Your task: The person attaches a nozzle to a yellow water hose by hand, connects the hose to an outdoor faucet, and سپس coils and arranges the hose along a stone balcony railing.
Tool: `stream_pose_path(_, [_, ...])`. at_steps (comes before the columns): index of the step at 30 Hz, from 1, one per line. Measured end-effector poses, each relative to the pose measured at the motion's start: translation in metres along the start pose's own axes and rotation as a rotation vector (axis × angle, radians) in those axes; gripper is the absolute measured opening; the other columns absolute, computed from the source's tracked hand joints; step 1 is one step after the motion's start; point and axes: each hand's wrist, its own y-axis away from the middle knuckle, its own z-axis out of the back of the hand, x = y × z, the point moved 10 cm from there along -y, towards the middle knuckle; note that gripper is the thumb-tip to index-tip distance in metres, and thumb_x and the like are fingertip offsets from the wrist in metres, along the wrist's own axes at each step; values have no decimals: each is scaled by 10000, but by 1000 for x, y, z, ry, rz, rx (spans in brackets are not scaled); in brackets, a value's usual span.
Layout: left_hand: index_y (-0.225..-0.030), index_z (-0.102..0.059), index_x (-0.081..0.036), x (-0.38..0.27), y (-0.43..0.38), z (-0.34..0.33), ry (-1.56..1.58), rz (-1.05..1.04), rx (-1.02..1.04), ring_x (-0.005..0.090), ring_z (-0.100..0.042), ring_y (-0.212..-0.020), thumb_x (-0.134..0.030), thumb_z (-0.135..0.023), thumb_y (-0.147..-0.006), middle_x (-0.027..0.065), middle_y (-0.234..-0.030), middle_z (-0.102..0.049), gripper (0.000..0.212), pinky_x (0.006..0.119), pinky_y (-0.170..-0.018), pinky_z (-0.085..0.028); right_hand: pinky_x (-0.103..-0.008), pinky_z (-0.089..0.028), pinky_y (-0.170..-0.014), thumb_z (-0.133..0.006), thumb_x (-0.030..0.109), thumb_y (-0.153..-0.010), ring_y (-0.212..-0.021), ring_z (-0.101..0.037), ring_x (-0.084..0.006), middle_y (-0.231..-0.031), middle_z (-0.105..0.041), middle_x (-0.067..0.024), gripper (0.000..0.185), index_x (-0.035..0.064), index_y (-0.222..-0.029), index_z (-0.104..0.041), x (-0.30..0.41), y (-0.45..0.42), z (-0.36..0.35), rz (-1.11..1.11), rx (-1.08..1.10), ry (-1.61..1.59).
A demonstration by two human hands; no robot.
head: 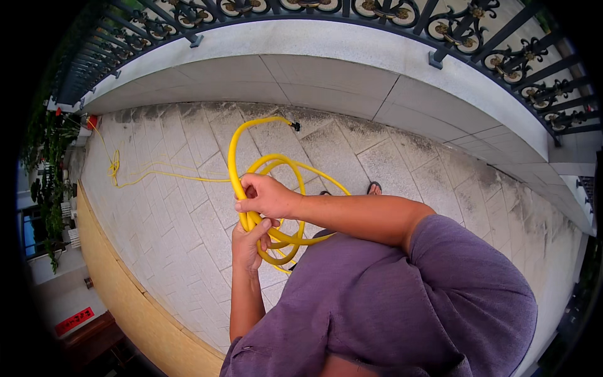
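Observation:
A yellow flexible hose [232, 141] hangs in several loose loops from my hands. My left hand [249, 242] is closed around the gathered loops, its thumb lying over them. Just above it, my right hand [264, 193] pinches the hose between thumb and fingers. From there one length arches up and ends in a black fitting [295, 127], seen over the paving near the wall. Some loops pass in front of my purple shirt, and their lower parts are partly hidden by my hands and body.
Thin yellow hose [155, 173] trails left across the stone paving [188, 226], with a tangle [114, 167] near a red object [92, 122]. A low wall [330, 80] with a dark metal railing [386, 14] runs ahead. My sandalled foot [375, 188] is on the paving. A tan raised edge [136, 315] curves along the left.

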Motion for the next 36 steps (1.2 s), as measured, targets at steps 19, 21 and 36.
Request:
stream_pose_path(19, [-808, -637, 39, -115, 181, 34, -971, -140, -169, 112, -516, -427, -48, -660, -654, 69, -578, -590, 178, 225, -373, -361, -400, -522, -636, -601, 138, -864, -681, -502, -208, -882, -476, -129, 379, 27, -1164, -398, -250, 361, 368, 81, -1299, -1447])
stream_pose_path(21, [-810, -627, 41, -110, 193, 70, -953, -124, -243, 133, -523, -428, -46, -651, -651, 77, -605, -599, 183, 248, -382, -385, -434, -543, -682, -630, 215, -871, -749, -542, -260, -960, -489, -163, 544, 11, -1287, -345, -263, 409, 364, 77, -1453, -1483])
stream_pose_path(36, [-892, -671, -54, 44, 136, 180, -773, 144, -278, 109, -444, -449, -110, -682, -793, -3, -607, -533, 114, 266, -414, -355, -380, -434, -446, -569, 263, -954, -508, -520, -228, -744, -558, -125, 225, 48, -988, -511, -114, 523, 466, 390, -1570, -778])
